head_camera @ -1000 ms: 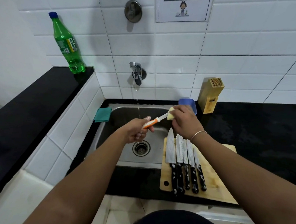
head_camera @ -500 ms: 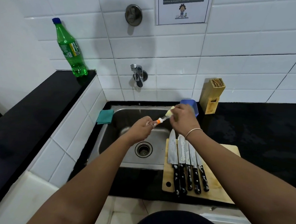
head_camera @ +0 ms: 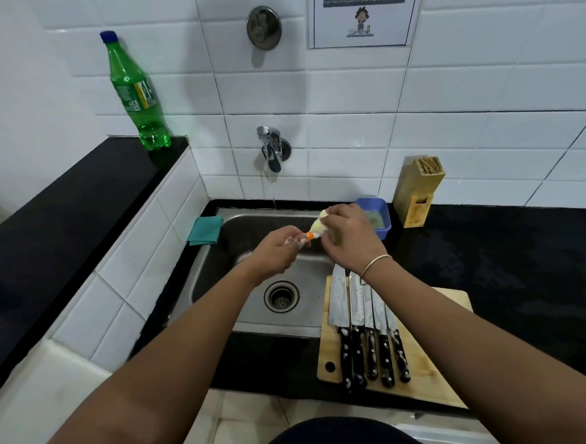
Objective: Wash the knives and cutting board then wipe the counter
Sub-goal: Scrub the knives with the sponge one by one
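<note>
Knives (head_camera: 366,323) lay soapy on the cutting board (head_camera: 428,375) beside the sink (head_camera: 218,260); over it, left hand (head_camera: 275,253) fingers gripped an orange-handled knife (head_camera: 308,235), right hand (head_camera: 347,234) clutching a sponge (head_camera: 320,223) around its blade. Scrubbing stage; rinsing likely follows.

The scene was viewed from one head-worn camera, aimed forward and down, close over the sink (head_camera: 215,261) and counter (head_camera: 527,259).

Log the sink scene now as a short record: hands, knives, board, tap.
left hand: grips the orange knife by its handle
right hand: presses a sponge on its blade
board: on the counter, right of the sink
black knives: five on the board, soapy
tap: thin stream running
</note>
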`<state>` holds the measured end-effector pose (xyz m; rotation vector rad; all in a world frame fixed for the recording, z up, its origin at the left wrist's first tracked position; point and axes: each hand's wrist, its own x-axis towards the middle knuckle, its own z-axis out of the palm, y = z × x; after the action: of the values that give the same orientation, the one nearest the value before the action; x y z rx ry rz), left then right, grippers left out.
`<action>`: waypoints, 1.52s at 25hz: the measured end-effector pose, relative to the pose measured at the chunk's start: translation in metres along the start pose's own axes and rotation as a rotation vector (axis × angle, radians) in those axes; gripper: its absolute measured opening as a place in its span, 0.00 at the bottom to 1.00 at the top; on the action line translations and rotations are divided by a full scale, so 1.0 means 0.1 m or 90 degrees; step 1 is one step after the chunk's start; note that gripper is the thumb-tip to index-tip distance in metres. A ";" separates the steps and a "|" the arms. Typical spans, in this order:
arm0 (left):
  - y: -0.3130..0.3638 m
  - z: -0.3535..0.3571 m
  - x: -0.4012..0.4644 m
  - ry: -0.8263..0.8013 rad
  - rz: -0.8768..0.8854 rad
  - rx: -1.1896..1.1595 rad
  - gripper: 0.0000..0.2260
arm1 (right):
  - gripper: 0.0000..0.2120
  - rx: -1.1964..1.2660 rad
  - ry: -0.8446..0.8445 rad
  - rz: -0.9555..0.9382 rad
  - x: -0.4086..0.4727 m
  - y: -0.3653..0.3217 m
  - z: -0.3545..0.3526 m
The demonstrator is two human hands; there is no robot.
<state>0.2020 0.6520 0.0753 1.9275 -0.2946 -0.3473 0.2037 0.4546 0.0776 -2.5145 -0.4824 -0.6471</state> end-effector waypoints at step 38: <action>0.16 0.47 0.17 0.065 -0.191 -0.781 0.14 | 0.11 0.296 0.093 0.206 -0.42 -0.46 0.16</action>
<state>0.1992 0.5996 0.0720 0.7586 0.2567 -0.4720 0.1537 0.4914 0.0605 -2.0273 -0.1425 -0.5162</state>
